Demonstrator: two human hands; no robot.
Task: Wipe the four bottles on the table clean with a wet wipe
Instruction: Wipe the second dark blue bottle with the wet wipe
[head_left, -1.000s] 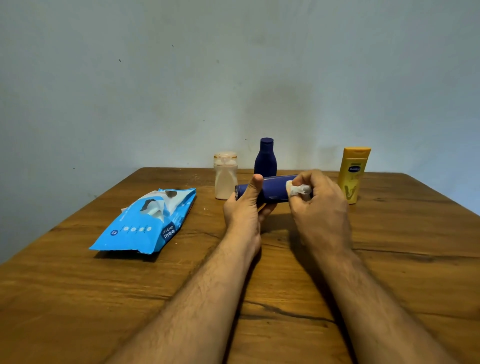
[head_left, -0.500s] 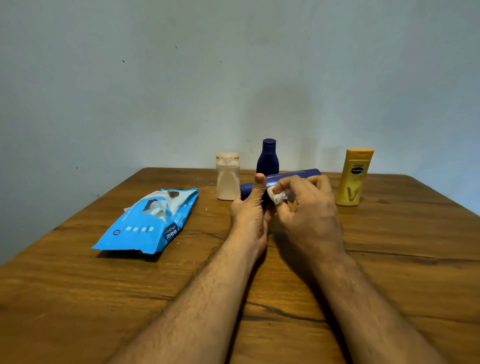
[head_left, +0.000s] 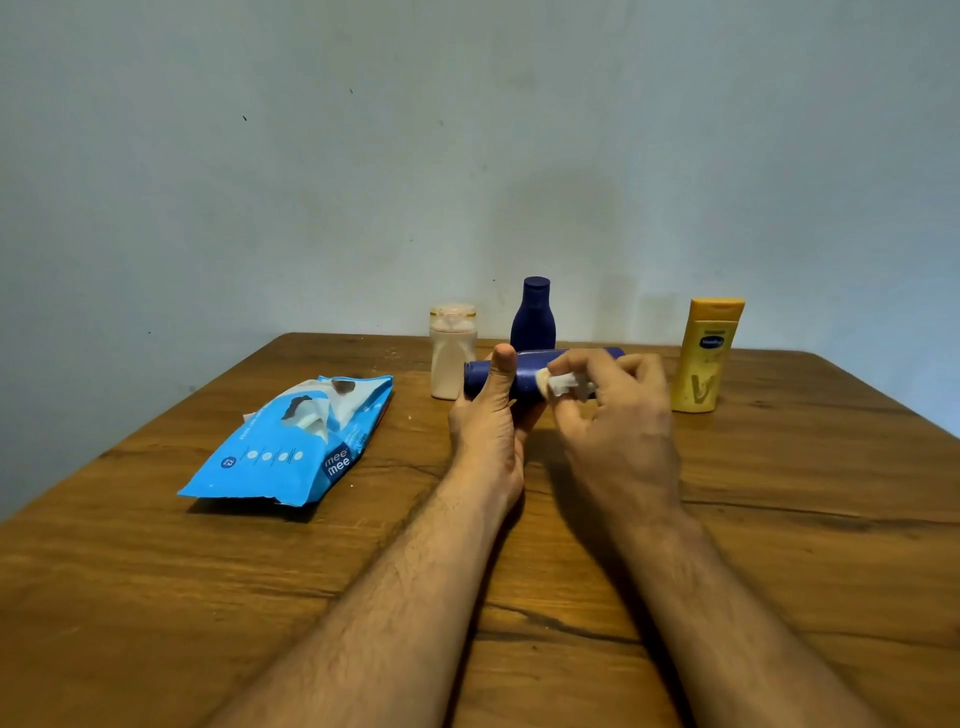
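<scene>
My left hand (head_left: 491, 421) grips a dark blue bottle (head_left: 527, 376) held sideways above the table, thumb over its near side. A small scrunched white wet wipe (head_left: 563, 385) is pinched in my right hand (head_left: 615, 415) and pressed against the bottle's middle. Behind stand a second dark blue bottle (head_left: 533, 317), upright, and a squat cream bottle (head_left: 452, 353) just left of it. A yellow lotion bottle (head_left: 706, 356) stands upright to the right of my hands.
A blue pack of wet wipes (head_left: 291, 447) lies on the wooden table (head_left: 156, 571) to the left of my left hand, its flap open. A pale wall rises behind the table's far edge.
My right hand slid the wipe left along the held bottle toward my left thumb, then a little back to the right. The bottle's right end tilted slightly upward.
</scene>
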